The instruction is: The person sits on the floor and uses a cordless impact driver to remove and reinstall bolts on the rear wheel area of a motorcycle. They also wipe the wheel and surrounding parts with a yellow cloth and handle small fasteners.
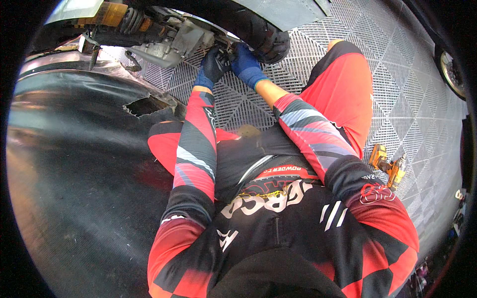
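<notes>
Both hands wear blue and black work gloves and meet under a vehicle at the top of the head view. My left hand (213, 65) is closed beside a grey metal housing (186, 42), its fingers curled toward a small, dark metal part. Close against it on the right, my right hand (245, 65) is also closed, its back toward me and its fingertips hidden. What the fingers hold between them is too small and shaded to name. A rounded black part (274, 47) of the vehicle sits just right of my right hand.
A large black curved panel (74, 144) with a torn hole lies at the left. On the grey grid floor tiles (392, 94) to my right rests a yellow and black cordless power tool (390, 166). A wheel (451, 74) stands at the far right. A grey panel (285, 12) overhangs above.
</notes>
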A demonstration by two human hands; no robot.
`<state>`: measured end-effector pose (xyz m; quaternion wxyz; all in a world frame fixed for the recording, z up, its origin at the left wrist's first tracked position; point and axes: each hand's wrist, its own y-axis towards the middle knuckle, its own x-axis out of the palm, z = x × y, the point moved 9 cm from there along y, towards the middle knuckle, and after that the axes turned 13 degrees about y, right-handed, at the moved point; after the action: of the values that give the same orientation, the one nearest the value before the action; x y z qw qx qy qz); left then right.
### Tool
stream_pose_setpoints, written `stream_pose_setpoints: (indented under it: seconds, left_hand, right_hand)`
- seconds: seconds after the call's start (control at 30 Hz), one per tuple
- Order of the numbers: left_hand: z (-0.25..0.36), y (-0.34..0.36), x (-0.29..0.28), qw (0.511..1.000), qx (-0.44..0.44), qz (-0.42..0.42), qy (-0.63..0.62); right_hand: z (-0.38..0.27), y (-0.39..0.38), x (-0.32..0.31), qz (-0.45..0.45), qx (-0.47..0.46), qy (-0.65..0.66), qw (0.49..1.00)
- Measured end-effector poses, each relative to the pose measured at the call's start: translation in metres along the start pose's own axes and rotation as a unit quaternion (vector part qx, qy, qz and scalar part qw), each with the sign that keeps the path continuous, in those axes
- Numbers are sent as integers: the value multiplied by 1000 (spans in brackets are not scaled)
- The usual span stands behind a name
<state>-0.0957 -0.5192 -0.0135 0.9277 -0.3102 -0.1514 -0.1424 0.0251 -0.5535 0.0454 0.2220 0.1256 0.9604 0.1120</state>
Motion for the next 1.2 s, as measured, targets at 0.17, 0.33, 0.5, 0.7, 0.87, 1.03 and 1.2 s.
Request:
stream_pose_setpoints:
  seconds: [0.17,0.33,0.5,0.7,0.87,1.03,1.2]
  left_hand:
    - [4,-6,2,999,17,35,20]
    - [8,-23,10,993,39,53,102]
    - [26,-49,22,938,184,21,292]
    - [8,-25,-12,934,40,105,340]
    - [16,-21,-11,892,105,138,417]
    - [31,-28,2,840,157,165,493]
    - [44,-37,11,724,99,203,652]
  right_hand:
    - [-6,-2,4,8,4,18,1000]
    - [7,-9,-4,73,55,96,991]
    - [25,-14,23,-56,90,287,952]
    - [38,-21,63,-73,226,710,663]
    - [44,-26,74,-48,321,780,536]
    - [36,-28,73,-30,322,805,497]
    - [34,-13,71,-129,192,685,691]
